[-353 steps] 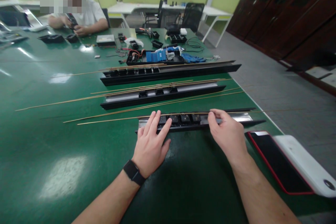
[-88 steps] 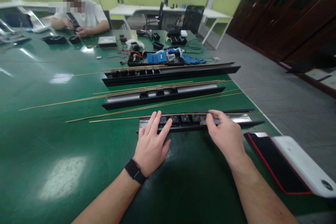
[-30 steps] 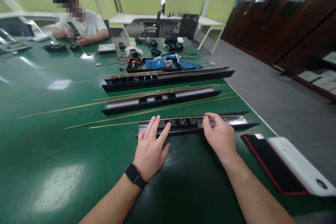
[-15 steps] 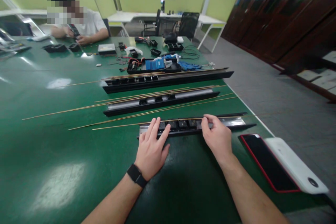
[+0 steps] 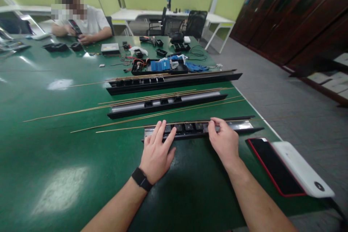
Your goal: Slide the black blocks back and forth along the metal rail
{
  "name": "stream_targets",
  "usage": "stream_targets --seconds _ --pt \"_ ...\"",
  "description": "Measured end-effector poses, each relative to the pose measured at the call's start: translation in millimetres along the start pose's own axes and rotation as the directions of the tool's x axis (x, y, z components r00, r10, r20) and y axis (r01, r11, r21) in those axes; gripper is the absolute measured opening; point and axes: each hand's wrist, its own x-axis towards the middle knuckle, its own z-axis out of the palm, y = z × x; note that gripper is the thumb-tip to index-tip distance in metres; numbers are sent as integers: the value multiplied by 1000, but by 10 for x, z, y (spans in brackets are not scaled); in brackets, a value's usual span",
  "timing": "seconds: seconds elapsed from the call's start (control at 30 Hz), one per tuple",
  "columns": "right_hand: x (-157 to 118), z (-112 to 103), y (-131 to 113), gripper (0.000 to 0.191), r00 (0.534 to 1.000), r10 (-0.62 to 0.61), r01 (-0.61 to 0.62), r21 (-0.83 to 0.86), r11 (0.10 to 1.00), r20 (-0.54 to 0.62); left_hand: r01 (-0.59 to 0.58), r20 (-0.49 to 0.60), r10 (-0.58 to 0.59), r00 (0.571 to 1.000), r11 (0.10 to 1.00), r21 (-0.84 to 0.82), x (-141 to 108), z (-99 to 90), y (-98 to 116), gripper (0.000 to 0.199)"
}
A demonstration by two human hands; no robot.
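Note:
A black channel (image 5: 240, 125) with a shiny inner strip lies nearest me, several black blocks (image 5: 188, 127) seated in its middle. Across its left part rests my left hand (image 5: 157, 152), fingers spread. My right hand (image 5: 223, 136) pinches a thin golden rod (image 5: 122, 129) at the channel's right half; the rod runs along the channel and past its left end. Beyond lie more golden rods (image 5: 152, 115), a second black channel (image 5: 199, 99) with a pale strip, and a longer third one (image 5: 206, 78).
At the right edge are a red-edged phone (image 5: 276, 166) and a white device (image 5: 301, 168). Farther back sit a black tray (image 5: 140, 72) with blue items, a blue glove (image 5: 197, 67) and a white box (image 5: 110, 49). A person holding a dark object sits at the far left.
Both hands keep nearly the same pose on the near channel. The view has shifted very slightly, and the phone and white device appear a little farther left.

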Motion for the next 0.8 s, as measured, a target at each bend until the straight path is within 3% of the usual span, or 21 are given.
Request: stream_targets --seconds 0.8 --pt "-1 27 16 41 1000 18 -18 25 1000 3 7 -48 -7 999 1000 10 7 62 -9 64"
